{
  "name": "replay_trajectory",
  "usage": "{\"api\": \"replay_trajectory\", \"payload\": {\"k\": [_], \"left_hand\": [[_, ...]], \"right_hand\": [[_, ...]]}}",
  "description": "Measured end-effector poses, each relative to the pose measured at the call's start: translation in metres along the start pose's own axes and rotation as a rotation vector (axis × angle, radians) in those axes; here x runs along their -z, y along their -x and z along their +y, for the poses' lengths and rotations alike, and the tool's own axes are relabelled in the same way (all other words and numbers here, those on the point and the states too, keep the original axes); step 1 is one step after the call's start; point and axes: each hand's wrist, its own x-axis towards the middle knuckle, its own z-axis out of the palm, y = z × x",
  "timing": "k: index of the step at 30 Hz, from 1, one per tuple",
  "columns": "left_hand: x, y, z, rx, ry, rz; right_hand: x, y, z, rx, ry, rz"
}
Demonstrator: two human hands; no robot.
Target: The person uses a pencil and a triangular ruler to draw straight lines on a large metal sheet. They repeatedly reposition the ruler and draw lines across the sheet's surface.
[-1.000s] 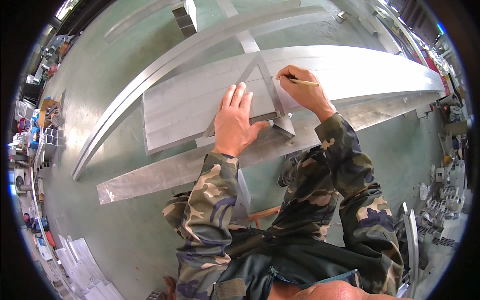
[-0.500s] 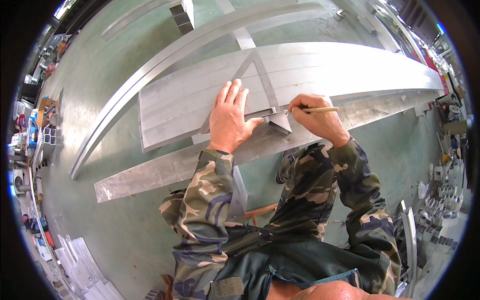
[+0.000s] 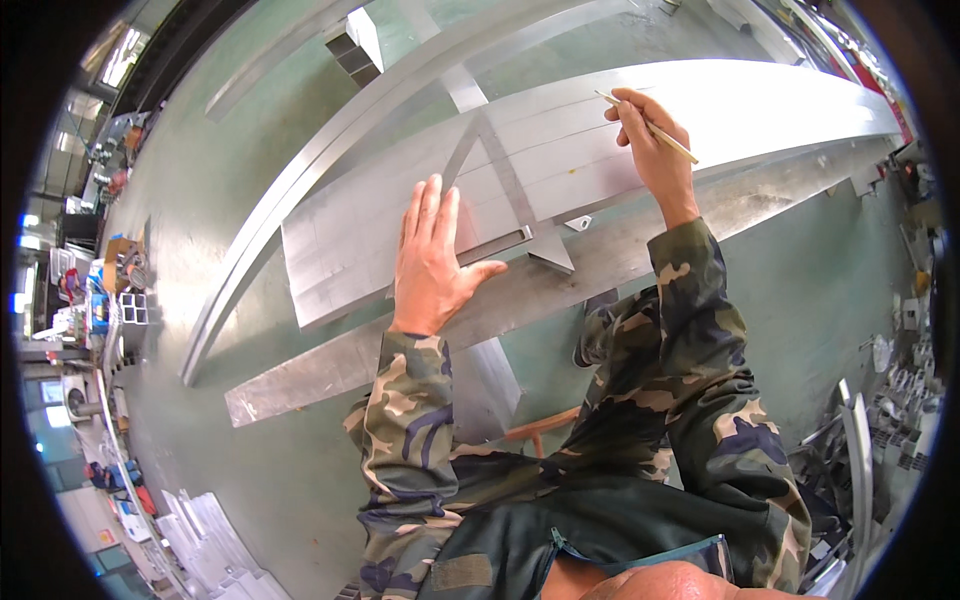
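A wide silvery metal panel (image 3: 345,230) with thin lines across it lies before me. On it rests a flat metal triangle square (image 3: 507,178), its corner jutting past the panel's near edge. My left hand (image 3: 432,262), fingers spread, lies over the left part of the square and hides some of it. Farther right, over the brightly lit part of the panel, my right hand (image 3: 655,150) is closed around a slim pencil (image 3: 674,143). The pencil's tip points up and left; whether it touches the panel I cannot tell.
A long metal bar (image 3: 300,383) runs along the panel's near side. Behind the panel a long beam (image 3: 262,215) crosses a support piece (image 3: 463,88). A rectangular tube (image 3: 350,55) stands farther back. Metal strips (image 3: 205,535) lie at lower left, scrap pieces (image 3: 895,440) at right.
My right hand has moved up and away from the square's near corner, the pencil now turned with its tip over the panel. The left hand stays on the square, thumb and fingers still spread.
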Motion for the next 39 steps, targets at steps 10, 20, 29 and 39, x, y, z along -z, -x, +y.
{"api": "replay_trajectory", "payload": {"k": [10, 20, 29, 39], "left_hand": [[0.011, 0.016, -0.016, -0.02, -0.188, -0.053], [0.0, -0.002, 0.009, -0.092, -0.1, -0.04], [-0.007, -0.006, 0.028, -0.204, -0.152, -0.081], [-0.007, -0.019, 0.043, -0.242, -0.166, -0.093]], "right_hand": [[-0.002, -0.006, 0.019, -0.017, 0.026, 0.106], [-0.009, -0.01, 0.014, 0.065, 0.145, 0.142], [-0.01, -0.01, 0.008, 0.025, 0.292, 0.101], [-0.011, -0.01, 0.004, 0.051, 0.235, 0.162]]}}
